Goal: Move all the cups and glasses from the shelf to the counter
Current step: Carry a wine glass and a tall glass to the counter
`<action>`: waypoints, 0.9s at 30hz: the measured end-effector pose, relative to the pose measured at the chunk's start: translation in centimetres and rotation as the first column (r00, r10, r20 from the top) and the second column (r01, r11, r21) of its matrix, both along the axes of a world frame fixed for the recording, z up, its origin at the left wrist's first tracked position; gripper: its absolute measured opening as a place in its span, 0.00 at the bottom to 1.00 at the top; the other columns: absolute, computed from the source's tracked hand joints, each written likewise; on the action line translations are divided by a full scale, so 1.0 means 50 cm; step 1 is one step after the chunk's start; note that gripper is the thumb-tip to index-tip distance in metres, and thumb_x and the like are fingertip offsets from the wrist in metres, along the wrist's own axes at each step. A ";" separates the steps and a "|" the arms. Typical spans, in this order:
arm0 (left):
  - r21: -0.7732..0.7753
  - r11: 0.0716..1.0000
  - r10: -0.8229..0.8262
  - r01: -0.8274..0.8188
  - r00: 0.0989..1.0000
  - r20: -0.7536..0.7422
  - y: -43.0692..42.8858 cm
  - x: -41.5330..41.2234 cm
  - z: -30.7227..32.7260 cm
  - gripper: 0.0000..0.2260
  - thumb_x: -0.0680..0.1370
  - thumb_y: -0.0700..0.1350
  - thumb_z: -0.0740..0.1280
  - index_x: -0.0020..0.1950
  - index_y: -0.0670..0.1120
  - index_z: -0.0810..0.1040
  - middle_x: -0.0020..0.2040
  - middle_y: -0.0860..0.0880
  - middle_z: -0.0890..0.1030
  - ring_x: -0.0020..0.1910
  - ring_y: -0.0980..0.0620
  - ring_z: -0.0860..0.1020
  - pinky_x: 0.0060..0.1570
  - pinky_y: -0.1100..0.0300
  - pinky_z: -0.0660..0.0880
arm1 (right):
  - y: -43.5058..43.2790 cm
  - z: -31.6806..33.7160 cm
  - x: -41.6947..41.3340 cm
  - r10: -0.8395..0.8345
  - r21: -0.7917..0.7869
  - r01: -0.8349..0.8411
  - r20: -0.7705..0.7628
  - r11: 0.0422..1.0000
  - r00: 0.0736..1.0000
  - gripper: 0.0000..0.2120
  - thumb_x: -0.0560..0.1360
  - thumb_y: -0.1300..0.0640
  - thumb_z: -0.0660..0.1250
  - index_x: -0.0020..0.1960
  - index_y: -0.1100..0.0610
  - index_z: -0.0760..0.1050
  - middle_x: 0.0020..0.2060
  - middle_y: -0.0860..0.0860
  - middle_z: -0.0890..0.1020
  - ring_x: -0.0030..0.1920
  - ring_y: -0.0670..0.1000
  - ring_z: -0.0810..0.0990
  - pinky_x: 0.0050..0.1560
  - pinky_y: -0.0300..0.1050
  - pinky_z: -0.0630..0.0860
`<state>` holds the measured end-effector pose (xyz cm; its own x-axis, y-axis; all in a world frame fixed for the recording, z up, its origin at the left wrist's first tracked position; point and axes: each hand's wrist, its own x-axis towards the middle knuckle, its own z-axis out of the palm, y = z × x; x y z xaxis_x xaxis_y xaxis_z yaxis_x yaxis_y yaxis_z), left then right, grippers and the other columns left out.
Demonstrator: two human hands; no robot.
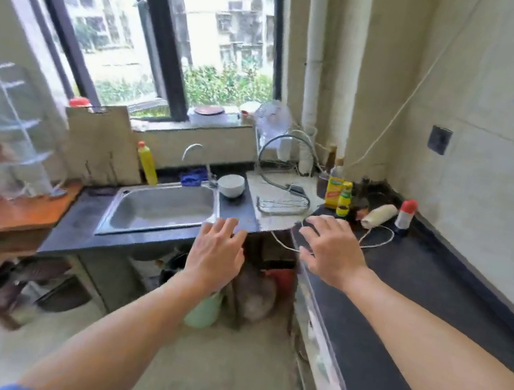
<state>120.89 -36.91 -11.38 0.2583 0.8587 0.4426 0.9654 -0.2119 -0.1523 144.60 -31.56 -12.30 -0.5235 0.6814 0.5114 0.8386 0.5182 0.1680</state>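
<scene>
Brushed stainless-steel sink [162, 209], dull sheen. Dark matt counter [410, 290], stone-like. Reddish varnished wood table [5, 212], faintly glossy. Clear tiered shelf [9, 130], probably acrylic, blurred. Glossy white ceramic bowl [231, 185]. Yellow plastic bottle [148, 163]. Rough, unpainted plaster wall [508, 84].

2 bare forearms, a blue sleeve [19, 388] edge at the left elbow

Single head-worn wide-angle view, looking forward and down. Counter [420, 292] runs off at 3 o'clock, sink [163, 209] near 11, window [162, 23] at 12, farther back.
</scene>
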 end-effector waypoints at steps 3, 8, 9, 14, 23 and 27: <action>0.012 0.991 0.133 -0.133 0.991 -0.025 -0.034 -0.176 0.005 0.10 0.68 0.45 0.68 0.48 0.44 0.79 0.52 0.43 0.78 0.50 0.41 0.76 0.48 0.48 0.74 | 0.019 0.006 -0.196 0.121 -0.007 -0.121 0.022 0.993 0.992 0.17 0.64 0.50 0.71 0.50 0.56 0.79 0.53 0.56 0.80 0.51 0.59 0.78 0.50 0.54 0.74; 0.020 0.934 0.357 -0.358 0.934 0.025 -0.127 -0.425 -0.003 0.11 0.70 0.46 0.68 0.50 0.44 0.78 0.53 0.43 0.78 0.51 0.43 0.75 0.49 0.49 0.72 | 0.019 0.016 -0.491 0.358 0.004 -0.358 0.021 0.934 0.933 0.17 0.65 0.51 0.71 0.51 0.56 0.80 0.53 0.57 0.81 0.52 0.59 0.79 0.50 0.54 0.75; 0.021 0.920 0.392 -0.392 0.920 0.016 -0.146 -0.469 -0.007 0.11 0.70 0.46 0.68 0.50 0.44 0.78 0.53 0.43 0.78 0.51 0.43 0.75 0.49 0.49 0.72 | 0.020 0.016 -0.544 0.401 0.009 -0.401 0.023 0.916 0.916 0.17 0.65 0.51 0.72 0.51 0.57 0.79 0.53 0.57 0.80 0.52 0.59 0.79 0.51 0.54 0.75; 0.017 0.804 0.591 -0.595 0.802 0.088 -0.215 -0.651 -0.010 0.09 0.69 0.45 0.68 0.48 0.44 0.78 0.49 0.45 0.77 0.48 0.43 0.75 0.47 0.49 0.71 | 0.021 0.021 -0.789 0.591 0.021 -0.592 0.044 0.805 0.805 0.17 0.66 0.51 0.72 0.53 0.57 0.79 0.54 0.57 0.80 0.52 0.59 0.78 0.51 0.55 0.75; 0.014 0.652 0.753 -0.758 0.649 0.108 -0.167 -0.960 -0.002 0.10 0.70 0.44 0.67 0.50 0.44 0.78 0.51 0.44 0.77 0.49 0.43 0.75 0.49 0.49 0.72 | 0.120 0.013 -1.192 0.743 -0.023 -0.743 0.053 0.669 0.667 0.20 0.70 0.48 0.69 0.58 0.57 0.76 0.58 0.58 0.78 0.55 0.59 0.77 0.53 0.56 0.74; 0.015 0.608 0.788 -0.794 0.605 0.114 -0.123 -1.085 0.013 0.08 0.70 0.44 0.67 0.48 0.44 0.77 0.50 0.44 0.77 0.48 0.42 0.75 0.50 0.48 0.72 | 0.185 0.033 -1.353 0.769 -0.035 -0.769 0.054 0.639 0.637 0.19 0.70 0.49 0.70 0.57 0.57 0.76 0.57 0.58 0.78 0.54 0.60 0.77 0.51 0.57 0.74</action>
